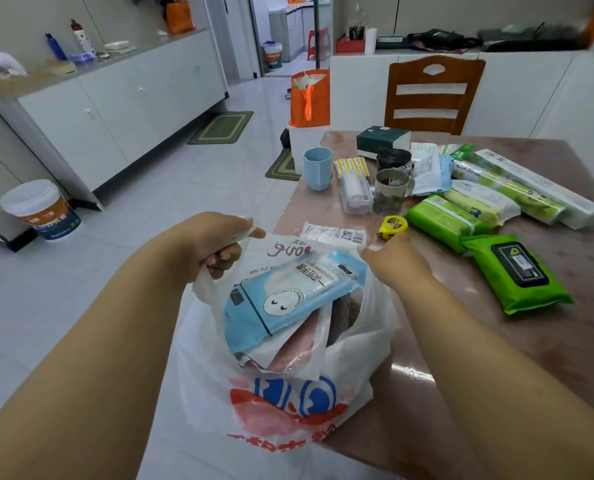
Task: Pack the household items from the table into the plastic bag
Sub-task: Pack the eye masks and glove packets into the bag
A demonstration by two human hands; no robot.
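Observation:
A white plastic bag (281,386) with red and blue print hangs at the table's near left corner. My left hand (212,242) grips its left handle. My right hand (391,259) holds the bag's right edge, its fingertips hidden from view. A light blue packet (285,296) lies across the bag's mouth on top of pinkish items. On the table (531,341) lie a white labelled packet (335,233), a yellow tape measure (393,226), green wipes packs (517,271), a blue cup (318,168) and a clear container (355,194).
Further back on the table stand a glass mug (391,194), a black bag roll (393,160), a dark tissue box (382,140) and long green rolls (517,188). A wooden chair (430,95) is behind it. An orange bag (309,98) and a white bucket (41,209) stand on the floor.

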